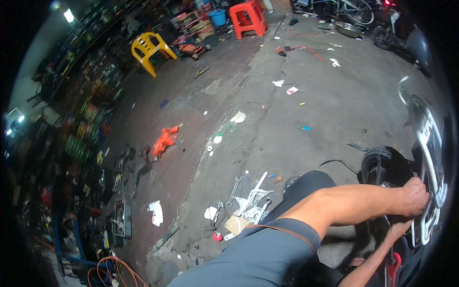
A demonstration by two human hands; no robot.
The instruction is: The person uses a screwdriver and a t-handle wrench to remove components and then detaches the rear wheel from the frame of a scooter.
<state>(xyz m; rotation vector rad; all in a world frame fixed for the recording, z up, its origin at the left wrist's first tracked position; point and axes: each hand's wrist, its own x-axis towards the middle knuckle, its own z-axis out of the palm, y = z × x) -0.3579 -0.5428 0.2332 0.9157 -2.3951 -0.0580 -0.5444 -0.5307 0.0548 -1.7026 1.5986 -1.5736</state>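
The white tubular frame (424,135) runs 12-to-6 o'clock, at 3 o'clock from the nearer left hand (415,196); right hand (400,229) lies at 7; both hands' finger closure cannot be told.

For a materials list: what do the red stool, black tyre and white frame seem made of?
Red stool: likely plastic, lightly glossy, one even colour. Black tyre: probably rubber, dark and mostly dull. White frame: smooth, pale, curved; painted metal or plastic, unclear.

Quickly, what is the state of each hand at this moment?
Left hand: at the white part; grip cannot be told.
Right hand: just below the left, fingers mostly hidden; cannot be told.
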